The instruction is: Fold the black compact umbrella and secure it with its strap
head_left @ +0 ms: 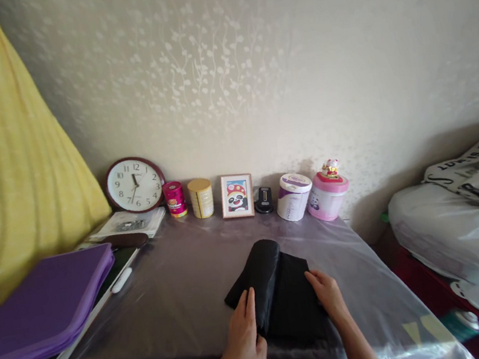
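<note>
A black sheet [287, 297], part rolled and part flat, lies on a plastic-covered table [182, 275] between a person's two hands. The left hand [243, 338] grasps the near end of the rolled part, fingers along its left side; the right hand [330, 296] pinches the flat part's right edge, thumb on top.

Straight ahead of the hands, a framed panda picture [237, 196] stands near the wall [206, 87], a small black device [264, 200] just to its right. Ahead of the right hand are a white-and-purple tub [293, 201] and a pink-lidded tub [326, 201] topped with a cat figurine [330, 169]. Ahead and to the left of the left hand are a yellow-lidded canister [201, 201], a bright pink can [175, 199] and a round clock [135, 183], leaning back. Well to the left hand's left, a purple folder [44, 304] lies partly over a dark, pale-edged board [122, 259], beside a yellow curtain [0, 152]. Well to the right hand's right, off the table, sits a bulging white plastic bag [455, 235].
</note>
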The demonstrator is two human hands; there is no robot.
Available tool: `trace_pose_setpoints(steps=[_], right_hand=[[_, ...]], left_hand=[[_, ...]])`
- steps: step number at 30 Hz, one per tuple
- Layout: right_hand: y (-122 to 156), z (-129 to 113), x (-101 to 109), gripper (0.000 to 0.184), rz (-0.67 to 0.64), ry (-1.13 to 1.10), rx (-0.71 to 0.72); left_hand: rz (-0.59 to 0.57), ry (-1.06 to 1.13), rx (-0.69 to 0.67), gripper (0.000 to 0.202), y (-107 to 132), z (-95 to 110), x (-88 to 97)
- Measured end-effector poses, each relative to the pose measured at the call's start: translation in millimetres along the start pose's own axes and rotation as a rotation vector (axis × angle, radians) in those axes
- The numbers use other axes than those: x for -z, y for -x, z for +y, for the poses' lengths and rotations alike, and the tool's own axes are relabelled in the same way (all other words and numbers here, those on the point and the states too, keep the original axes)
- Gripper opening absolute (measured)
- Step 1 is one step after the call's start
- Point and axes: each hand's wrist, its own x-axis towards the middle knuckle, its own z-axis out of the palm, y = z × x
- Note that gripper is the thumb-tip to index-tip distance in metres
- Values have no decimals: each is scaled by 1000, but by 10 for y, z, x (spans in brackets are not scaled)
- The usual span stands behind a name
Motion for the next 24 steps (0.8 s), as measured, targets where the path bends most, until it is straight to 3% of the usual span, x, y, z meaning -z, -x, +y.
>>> trace_pose_setpoints(steps=[4,8,15,24], right_hand=[[56,-157,-22,48,-77,-204,-46],[105,-421,-115,48,-74,-264,-49],[20,-735,-467,42,-114,-376,-18],[-109,-797,-922,32,-161,-93,91]], left_hand=[[21,-84,-12,85,10,10,-53],[-21,-200,-6,88,29,91,-22],[-45,-301,37,91,27,188,10],[10,-285,-15,87,29,200,10]])
